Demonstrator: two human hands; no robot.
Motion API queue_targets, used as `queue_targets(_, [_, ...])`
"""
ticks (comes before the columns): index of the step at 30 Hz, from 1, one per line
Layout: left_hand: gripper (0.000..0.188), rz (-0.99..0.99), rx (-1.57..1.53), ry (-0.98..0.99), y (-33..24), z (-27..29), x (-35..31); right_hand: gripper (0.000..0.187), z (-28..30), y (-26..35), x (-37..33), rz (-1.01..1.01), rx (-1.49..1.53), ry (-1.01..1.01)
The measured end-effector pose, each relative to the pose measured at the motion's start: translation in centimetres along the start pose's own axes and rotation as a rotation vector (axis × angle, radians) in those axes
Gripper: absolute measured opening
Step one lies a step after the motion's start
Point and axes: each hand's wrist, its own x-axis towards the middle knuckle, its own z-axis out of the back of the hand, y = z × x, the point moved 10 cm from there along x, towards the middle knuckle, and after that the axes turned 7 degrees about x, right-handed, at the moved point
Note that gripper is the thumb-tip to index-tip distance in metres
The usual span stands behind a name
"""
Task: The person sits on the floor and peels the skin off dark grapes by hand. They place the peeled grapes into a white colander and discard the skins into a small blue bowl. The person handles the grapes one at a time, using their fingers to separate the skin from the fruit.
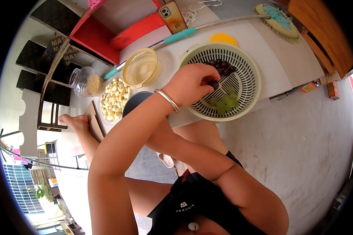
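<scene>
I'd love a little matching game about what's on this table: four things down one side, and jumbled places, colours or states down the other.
Things
1. The left hand
2. The green grapes
3. The small basket
4. The phone

Places, colours, states
A. Pale yellow, with slotted sides
B. Farther from the person than the teal handle
C. Pinching a dark grape
D. In the large strainer, on the side nearer the person

Right pairs: 1-C, 2-D, 3-A, 4-B

The 2 forearms cross, left uppermost, the left hand with fingers curled, the right hand hidden.
</scene>
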Motion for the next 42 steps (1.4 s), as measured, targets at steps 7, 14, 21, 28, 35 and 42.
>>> queue_targets(7, [0.032, 0.262, -0.971, -0.303, 5.9, 7.2, -12.4, 0.014, 1.2, 3.9, 0.8, 0.200, -0.436, -0.013])
queue_targets(14, [0.027, 0.268, -1.024, -0.674, 11.7, 7.0, -24.2, 0.019, 3.2, 4.5, 1.4, 0.175, -0.401, -0.139])
queue_targets(21, [0.038, 0.296, -0.881, -0.788, 12.2, 5.8, -27.3, 0.019, 2.6, 4.9, 1.4, 0.189, -0.377, -0.137])
queue_targets(28, [0.040, 0.255, -0.510, -0.795, 11.3, 5.9, -27.8, 0.018, 1.9, 5.0, 1.3, 0.199, -0.366, -0.087])
queue_targets(35, [0.038, 0.250, -0.283, -0.850, 9.9, 6.5, -27.4, 0.018, 1.5, 5.1, 1.1, 0.232, -0.394, -0.094])
queue_targets(42, [0.037, 0.294, -0.298, -0.849, 10.0, 5.8, -27.6, 0.015, 1.3, 6.1, 1.0, 0.293, -0.470, -0.071])
